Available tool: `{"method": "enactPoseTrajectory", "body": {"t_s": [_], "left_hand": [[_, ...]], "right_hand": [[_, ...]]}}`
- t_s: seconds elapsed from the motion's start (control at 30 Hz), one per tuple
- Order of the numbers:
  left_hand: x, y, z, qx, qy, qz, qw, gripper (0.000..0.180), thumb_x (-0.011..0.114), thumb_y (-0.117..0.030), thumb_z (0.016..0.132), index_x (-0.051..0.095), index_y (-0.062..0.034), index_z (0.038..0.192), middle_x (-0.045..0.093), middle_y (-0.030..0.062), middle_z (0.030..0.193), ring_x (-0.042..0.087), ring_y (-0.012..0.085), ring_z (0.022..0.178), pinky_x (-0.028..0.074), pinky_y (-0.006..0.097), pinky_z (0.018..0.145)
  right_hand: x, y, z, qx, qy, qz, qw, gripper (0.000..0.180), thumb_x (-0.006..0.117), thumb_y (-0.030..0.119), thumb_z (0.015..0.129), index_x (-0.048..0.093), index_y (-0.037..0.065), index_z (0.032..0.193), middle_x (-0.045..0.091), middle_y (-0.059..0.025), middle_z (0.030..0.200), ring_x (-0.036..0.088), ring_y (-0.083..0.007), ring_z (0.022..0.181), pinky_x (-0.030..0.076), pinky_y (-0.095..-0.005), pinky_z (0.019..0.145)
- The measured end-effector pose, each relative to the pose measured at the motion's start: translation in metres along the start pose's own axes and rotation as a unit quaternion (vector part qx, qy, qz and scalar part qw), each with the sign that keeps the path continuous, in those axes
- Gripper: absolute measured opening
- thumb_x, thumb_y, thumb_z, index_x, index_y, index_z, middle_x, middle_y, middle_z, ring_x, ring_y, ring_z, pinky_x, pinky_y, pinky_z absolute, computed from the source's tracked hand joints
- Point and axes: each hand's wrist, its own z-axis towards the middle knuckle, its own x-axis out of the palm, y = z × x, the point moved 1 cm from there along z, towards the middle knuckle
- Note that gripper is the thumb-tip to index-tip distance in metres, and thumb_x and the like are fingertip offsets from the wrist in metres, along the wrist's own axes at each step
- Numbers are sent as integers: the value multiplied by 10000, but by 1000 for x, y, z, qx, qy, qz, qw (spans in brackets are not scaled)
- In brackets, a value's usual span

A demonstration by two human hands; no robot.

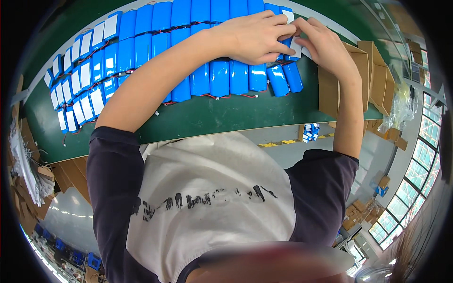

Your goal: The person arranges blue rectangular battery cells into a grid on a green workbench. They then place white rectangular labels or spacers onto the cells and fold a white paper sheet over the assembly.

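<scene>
Several blue shrink-wrapped battery packs with thin red and black leads lie in three rows on a green table. White labels sit on many packs toward the left end. Over the right end of the rows, my left hand is closed, its fingers bent above the packs. My right hand meets it there, thumb and fingertips pinched close to the left fingertips. What they pinch is too small to make out. Beneath the fingers, a blue pack carries a white label; more white shows beside the right hand.
Open cardboard boxes stand at the table's right end, with clear plastic bags beyond them. Two slightly tilted packs close the near row at the right. Cardboard and plastic wrapping are piled off the left end.
</scene>
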Motion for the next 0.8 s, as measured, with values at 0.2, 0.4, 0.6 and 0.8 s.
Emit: {"method": "enactPoseTrajectory", "body": {"t_s": [0.2, 0.4, 0.6, 0.8], "left_hand": [[-1, -3, 5, -24, 37, -10, 999, 380, 622, -258, 949, 681, -95, 1286, 552, 196, 1451, 528, 415, 1312, 429, 519, 1125], [18, 1, -2, -10, -22, -48, 999, 375, 638, -230, 928, 657, -46, 1253, 613, 185, 1401, 570, 362, 1322, 423, 517, 1140], [-17, -8, 14, -41, 103, 27, 993, 356, 668, -284, 926, 684, -56, 1200, 634, 161, 1269, 605, 330, 1224, 454, 480, 1054], [-10, -70, 8, -46, 104, 11, 993, 499, 693, -439, 984, 635, -158, 1392, 616, 21, 1386, 535, 256, 1349, 402, 484, 1167]], "right_hand": [[-12, 10, -6, -13, -178, -49, 983, 355, 715, -43, 926, 616, 95, 1237, 637, -120, 1291, 674, -289, 969, 552, -375, 781], [-33, 29, -35, -11, -113, 190, 975, 331, 662, -154, 906, 599, 20, 1180, 645, -103, 1226, 630, -211, 927, 530, -307, 832], [-16, 31, -45, 28, -11, 285, 958, 318, 674, -162, 905, 609, 3, 1169, 605, -115, 1209, 612, -201, 1101, 521, -332, 953], [-5, 38, -85, 90, -233, 457, 854, 504, 752, -178, 856, 630, -63, 1331, 560, -97, 1331, 569, -190, 1223, 505, -344, 1037]]}}
